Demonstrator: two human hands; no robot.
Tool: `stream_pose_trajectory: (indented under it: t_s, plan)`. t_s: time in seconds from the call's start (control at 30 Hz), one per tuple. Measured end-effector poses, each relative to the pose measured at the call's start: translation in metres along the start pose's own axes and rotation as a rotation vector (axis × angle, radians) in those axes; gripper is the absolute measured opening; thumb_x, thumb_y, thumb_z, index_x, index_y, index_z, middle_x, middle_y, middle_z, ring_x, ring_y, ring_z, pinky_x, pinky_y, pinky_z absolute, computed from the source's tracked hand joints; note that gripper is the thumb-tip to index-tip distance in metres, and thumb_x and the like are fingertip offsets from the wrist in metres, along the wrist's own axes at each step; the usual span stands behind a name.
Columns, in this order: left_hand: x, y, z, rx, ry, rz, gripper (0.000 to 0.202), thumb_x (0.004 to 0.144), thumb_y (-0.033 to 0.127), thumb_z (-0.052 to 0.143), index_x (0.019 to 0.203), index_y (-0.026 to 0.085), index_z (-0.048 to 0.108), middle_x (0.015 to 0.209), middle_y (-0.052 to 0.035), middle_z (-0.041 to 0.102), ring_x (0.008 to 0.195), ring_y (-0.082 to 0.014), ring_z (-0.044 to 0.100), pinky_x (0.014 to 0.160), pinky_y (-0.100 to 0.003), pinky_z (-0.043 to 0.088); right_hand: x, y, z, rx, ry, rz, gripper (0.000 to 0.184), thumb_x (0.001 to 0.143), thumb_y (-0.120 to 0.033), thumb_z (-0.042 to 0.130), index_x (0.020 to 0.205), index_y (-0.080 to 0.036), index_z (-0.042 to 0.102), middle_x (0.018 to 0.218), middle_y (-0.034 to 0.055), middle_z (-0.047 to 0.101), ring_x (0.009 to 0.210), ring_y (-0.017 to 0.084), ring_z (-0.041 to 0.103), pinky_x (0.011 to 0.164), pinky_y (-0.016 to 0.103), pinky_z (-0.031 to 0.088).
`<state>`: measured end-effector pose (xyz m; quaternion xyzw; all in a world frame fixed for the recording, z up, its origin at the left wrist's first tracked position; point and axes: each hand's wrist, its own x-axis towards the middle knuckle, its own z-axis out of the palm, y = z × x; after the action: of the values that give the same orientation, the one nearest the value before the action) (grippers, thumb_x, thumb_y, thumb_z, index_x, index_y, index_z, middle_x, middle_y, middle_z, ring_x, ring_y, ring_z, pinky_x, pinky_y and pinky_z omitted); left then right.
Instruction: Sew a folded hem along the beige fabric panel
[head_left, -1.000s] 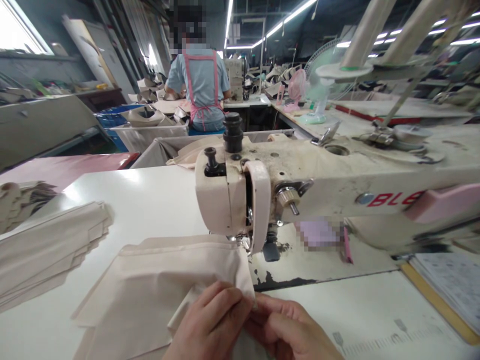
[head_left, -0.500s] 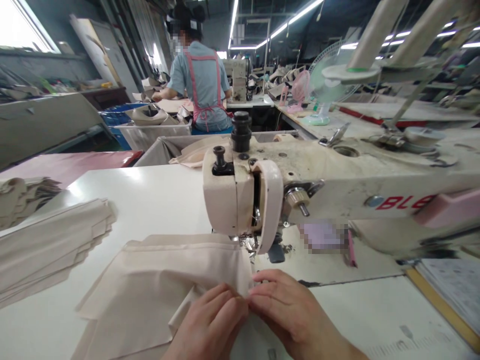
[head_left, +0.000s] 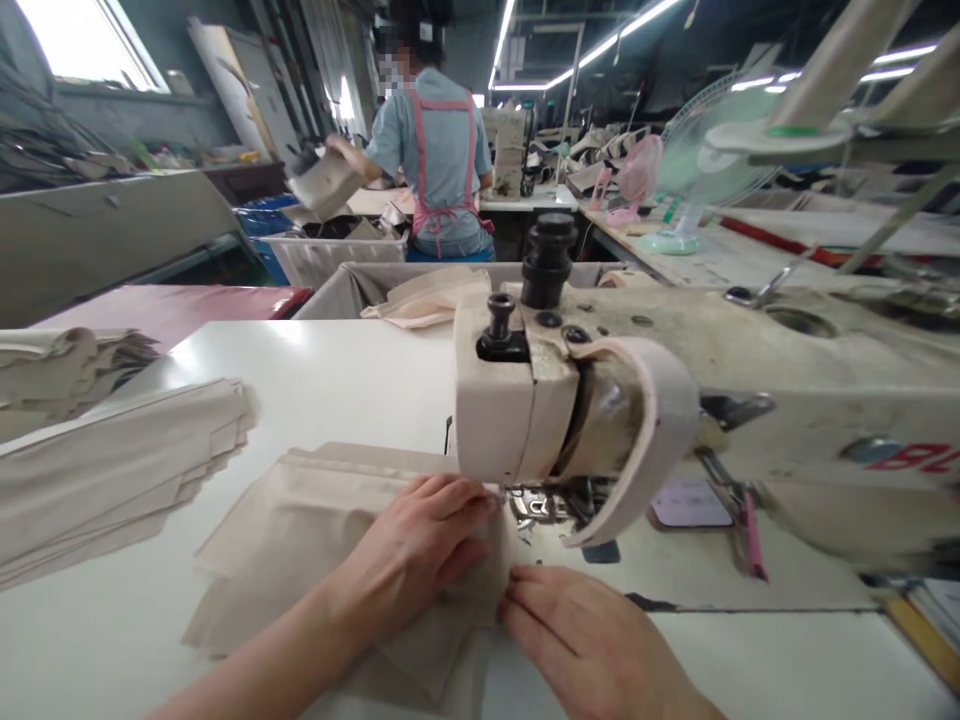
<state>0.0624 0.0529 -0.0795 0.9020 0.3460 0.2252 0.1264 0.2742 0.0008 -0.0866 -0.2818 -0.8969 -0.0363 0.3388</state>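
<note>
Beige fabric panels (head_left: 300,515) lie layered on the white table, their right edge at the presser foot (head_left: 536,503) of a sewing machine (head_left: 491,410). My left hand (head_left: 420,540) rests on top of the fabric, fingers stretched toward the foot and thumb slightly apart. Lower down, my right hand (head_left: 585,635) has its fingertips pinched together on the fabric's right edge. A pale curved guard (head_left: 667,400) on the machine head partly covers the needle area.
More beige panels (head_left: 127,470) are fanned out at the left, with a folded stack (head_left: 67,365) behind. A bin (head_left: 345,285) stands beyond the table. Past it, a co-worker in a pink apron (head_left: 442,150) sits. A pink tool (head_left: 752,535) lies right of the machine head.
My left hand has moved up and forward from the lower fabric edge to beside the presser foot. My right hand stays at the edge. The view has shifted left; the co-worker's arm has lifted a piece.
</note>
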Motion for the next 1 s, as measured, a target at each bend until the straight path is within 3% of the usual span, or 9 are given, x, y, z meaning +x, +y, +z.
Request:
stream_pose_trajectory:
  t_s: [0.2,0.33,0.43,0.57,0.7,0.77,0.87,0.93,1.0]
  plan:
    - [0.014,-0.016,-0.002,0.010,-0.009,-0.079,0.017,0.091,0.024,0.053,0.085,0.017,0.067,0.088,-0.0043,0.068,0.076,-0.0175,0.061,0.070,-0.027,0.049,0.004,0.010,0.004,-0.050,-0.024,-0.034,0.037,0.096,-0.005,0.033,0.100,-0.005,0.070,0.099,0.0155,0.075,0.096,0.026,0.070,0.082,0.037,0.061]
    - [0.019,-0.030,0.003,0.051,0.037,-0.161,0.023,0.089,0.026,0.051,0.073,0.017,0.066,0.079,-0.0044,0.065,0.070,-0.0171,0.058,0.065,-0.026,0.048,0.001,0.009,0.007,-0.039,-0.134,0.056,0.036,0.088,-0.001,0.043,0.119,0.000,0.061,0.122,0.0216,0.063,0.116,0.031,0.057,0.093,0.046,0.055]
    - [0.023,-0.039,0.007,0.065,0.073,-0.226,0.021,0.085,0.027,0.056,0.068,0.017,0.064,0.074,-0.0049,0.063,0.073,-0.0191,0.058,0.062,-0.027,0.048,0.000,0.005,0.008,0.007,-0.175,0.158,0.037,0.087,-0.001,0.044,0.121,-0.002,0.060,0.121,0.0207,0.062,0.111,0.032,0.058,0.091,0.050,0.055]
    - [0.029,-0.044,0.010,0.055,0.122,-0.301,0.015,0.084,0.023,0.053,0.075,0.018,0.063,0.080,-0.0045,0.064,0.079,-0.0198,0.058,0.067,-0.029,0.050,-0.003,0.003,0.009,0.053,-0.213,0.269,0.033,0.088,-0.006,0.045,0.115,-0.007,0.063,0.114,0.0182,0.062,0.102,0.032,0.059,0.087,0.054,0.055]
    - [0.025,-0.037,0.005,0.036,0.176,-0.383,0.013,0.086,0.019,0.050,0.087,0.018,0.063,0.084,-0.0045,0.064,0.081,-0.0205,0.059,0.079,-0.035,0.052,-0.009,0.007,0.005,0.177,-0.206,0.324,0.043,0.088,-0.004,0.042,0.127,-0.011,0.057,0.121,0.0167,0.060,0.110,0.031,0.056,0.093,0.053,0.051]
    - [0.012,-0.025,0.000,0.028,0.201,-0.430,0.015,0.085,0.019,0.052,0.097,0.017,0.060,0.093,-0.0068,0.064,0.088,-0.0228,0.059,0.084,-0.039,0.051,-0.012,0.005,-0.002,0.394,-0.123,0.485,0.045,0.090,-0.008,0.043,0.132,-0.020,0.054,0.128,0.0126,0.058,0.116,0.028,0.055,0.098,0.050,0.048]
    - [-0.017,0.004,-0.002,-0.013,0.233,-0.434,0.029,0.086,0.020,0.056,0.115,0.020,0.052,0.120,-0.0093,0.056,0.108,-0.0228,0.055,0.092,-0.038,0.048,-0.014,-0.009,-0.015,1.115,0.071,1.059,0.039,0.092,-0.023,0.050,0.130,-0.028,0.054,0.136,0.0074,0.057,0.124,0.023,0.054,0.104,0.044,0.044]
    - [-0.034,0.025,0.001,-0.053,0.253,-0.320,0.032,0.084,0.022,0.061,0.115,0.025,0.052,0.126,-0.0067,0.051,0.114,-0.0223,0.052,0.095,-0.037,0.046,-0.011,-0.026,-0.018,1.656,0.127,1.405,0.039,0.084,-0.029,0.062,0.123,-0.025,0.060,0.132,0.0083,0.060,0.123,0.024,0.055,0.099,0.040,0.048]
    - [-0.042,0.042,0.006,-0.084,0.236,-0.307,0.037,0.076,0.022,0.070,0.109,0.024,0.053,0.113,-0.0047,0.058,0.101,-0.0214,0.056,0.086,-0.033,0.050,-0.007,-0.045,-0.012,1.985,0.061,1.485,0.044,0.067,-0.025,0.076,0.110,-0.020,0.068,0.119,0.0098,0.069,0.114,0.026,0.062,0.087,0.033,0.052]
